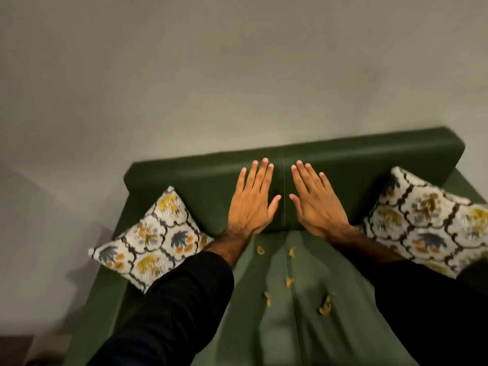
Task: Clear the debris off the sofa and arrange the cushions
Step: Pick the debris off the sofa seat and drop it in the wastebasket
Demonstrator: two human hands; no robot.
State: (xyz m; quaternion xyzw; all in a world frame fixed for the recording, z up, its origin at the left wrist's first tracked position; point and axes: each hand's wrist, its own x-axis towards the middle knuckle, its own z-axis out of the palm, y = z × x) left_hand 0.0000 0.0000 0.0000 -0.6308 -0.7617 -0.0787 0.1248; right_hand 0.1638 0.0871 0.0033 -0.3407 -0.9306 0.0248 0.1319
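A green sofa [348,157] fills the lower half of the view. My left hand [253,199] and my right hand [315,200] are stretched out flat in front of its backrest, fingers apart, holding nothing. Several small tan scraps of debris [326,305] lie scattered on the seat below my hands, near the middle seam. One patterned cushion [153,241] lies tilted at the left end of the seat. A second patterned cushion [433,220] leans at the right end, partly behind my right sleeve.
A plain pale wall [237,75] rises behind the sofa. The sofa's left armrest [105,286] runs down the left side. A dark object [15,350] shows at the bottom left corner.
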